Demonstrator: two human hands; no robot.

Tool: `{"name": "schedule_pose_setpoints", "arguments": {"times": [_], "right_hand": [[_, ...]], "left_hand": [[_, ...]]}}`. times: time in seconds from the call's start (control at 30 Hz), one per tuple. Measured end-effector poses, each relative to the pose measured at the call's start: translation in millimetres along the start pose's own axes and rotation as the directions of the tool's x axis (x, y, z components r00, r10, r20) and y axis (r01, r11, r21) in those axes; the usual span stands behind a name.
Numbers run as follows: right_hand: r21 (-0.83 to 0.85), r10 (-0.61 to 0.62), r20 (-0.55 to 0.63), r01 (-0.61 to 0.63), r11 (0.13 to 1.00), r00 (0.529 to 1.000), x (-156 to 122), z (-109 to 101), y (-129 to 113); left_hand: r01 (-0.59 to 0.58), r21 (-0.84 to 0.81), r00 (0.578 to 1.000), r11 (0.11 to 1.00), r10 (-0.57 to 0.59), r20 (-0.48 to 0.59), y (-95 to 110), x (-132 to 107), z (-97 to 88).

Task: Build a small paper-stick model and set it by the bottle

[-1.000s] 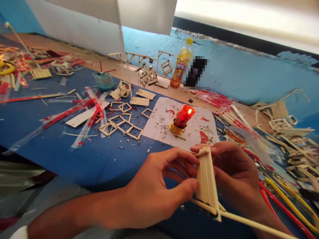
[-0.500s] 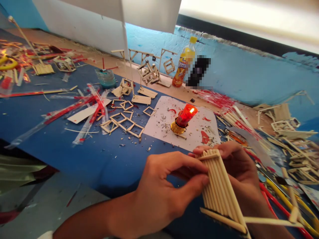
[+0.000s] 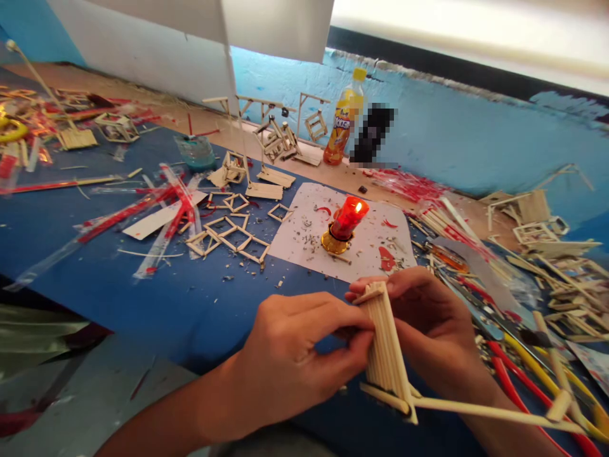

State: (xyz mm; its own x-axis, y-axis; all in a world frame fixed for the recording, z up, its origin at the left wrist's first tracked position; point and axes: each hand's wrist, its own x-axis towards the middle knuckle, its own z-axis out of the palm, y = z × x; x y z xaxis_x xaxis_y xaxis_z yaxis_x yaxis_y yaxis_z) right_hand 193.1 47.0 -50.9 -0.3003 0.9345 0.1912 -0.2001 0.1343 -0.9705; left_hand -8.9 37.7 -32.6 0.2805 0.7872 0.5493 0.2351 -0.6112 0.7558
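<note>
A small panel of thin wooden sticks (image 3: 386, 352) stands tilted between my hands, with cross sticks at its top and bottom ends. A long stick arm (image 3: 480, 409) runs from its lower corner to the right. My left hand (image 3: 304, 355) pinches the panel's left side between thumb and fingers. My right hand (image 3: 432, 324) wraps the panel from behind and the right, its fingertips at the upper end. Beyond them a lit red candle (image 3: 348, 219) stands in a gold holder (image 3: 334, 243) on white paper (image 3: 304, 254) strewn with dark bits.
Small stick frames (image 3: 233, 235) and plastic-wrapped red strips (image 3: 166, 209) lie on the blue table cover (image 3: 157, 304). A drink bottle (image 3: 343, 120) stands by the wall. At right are red-handled pliers (image 3: 509, 381) and piled stick models (image 3: 578, 311). A glass jar (image 3: 196, 152) sits further back.
Both hands have shifted slightly left with the stick panel. The panel has turned more edge-on, and its long arm shows more fully.
</note>
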Motion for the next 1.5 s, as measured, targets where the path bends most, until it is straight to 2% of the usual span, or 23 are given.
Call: {"name": "schedule_pose_setpoints", "arguments": {"times": [0.07, 0.17, 0.27, 0.47, 0.67, 1.0, 1.2, 1.37, 1.5], "right_hand": [[0.025, 0.042, -0.006, -0.042, 0.999, 0.999, -0.8, 0.8, -0.5], [0.036, 0.062, 0.001, -0.062, 0.997, 0.998, -0.8, 0.9, -1.0], [0.054, 0.047, 0.021, -0.048, 0.997, 0.999, 0.0, 0.8, -1.2], [0.053, 0.025, 0.006, -0.025, 0.998, 1.0, -0.9, 3.0, -2.1], [0.022, 0.019, -0.003, -0.019, 1.0, 1.0, -1.2, 2.5, -4.1], [-0.006, 0.048, -0.011, -0.048, 0.999, 0.999, -1.4, 6.0, -6.6], [-0.005, 0.064, -0.007, -0.064, 0.998, 0.998, -2.5, 6.9, -6.7], [0.007, 0.08, -0.009, -0.08, 0.997, 0.997, -3.5, 7.6, -5.4], [0.023, 0.088, 0.037, -0.089, 0.996, 0.995, -2.9, 7.1, -4.9]], "left_hand": [[-0.037, 0.012, 0.999, 0.999, 0.037, -0.006, -1.0, 0.3, -0.5], [-0.032, 0.009, 0.999, 0.999, 0.033, -0.025, -1.0, 0.5, 0.1], [0.002, -0.043, 0.999, 0.999, -0.004, -0.046, 0.4, -0.1, 1.3], [0.118, -0.191, 0.992, 0.974, -0.123, -0.015, 2.1, -2.3, 2.1], [0.137, -0.22, 0.99, 0.966, -0.14, 0.001, -1.0, -1.2, 1.1], [-0.025, -0.027, 0.998, 0.999, 0.024, -0.051, -5.9, -3.0, 2.1], [-0.02, 0.01, 0.998, 1.0, 0.02, -0.057, -6.9, -4.3, 3.8], [-0.021, 0.063, 1.0, 0.998, 0.022, -0.013, -9.0, -6.3, 4.0], [-0.036, 0.103, 0.999, 0.994, 0.036, 0.006, -9.2, -6.7, 5.6]]}}
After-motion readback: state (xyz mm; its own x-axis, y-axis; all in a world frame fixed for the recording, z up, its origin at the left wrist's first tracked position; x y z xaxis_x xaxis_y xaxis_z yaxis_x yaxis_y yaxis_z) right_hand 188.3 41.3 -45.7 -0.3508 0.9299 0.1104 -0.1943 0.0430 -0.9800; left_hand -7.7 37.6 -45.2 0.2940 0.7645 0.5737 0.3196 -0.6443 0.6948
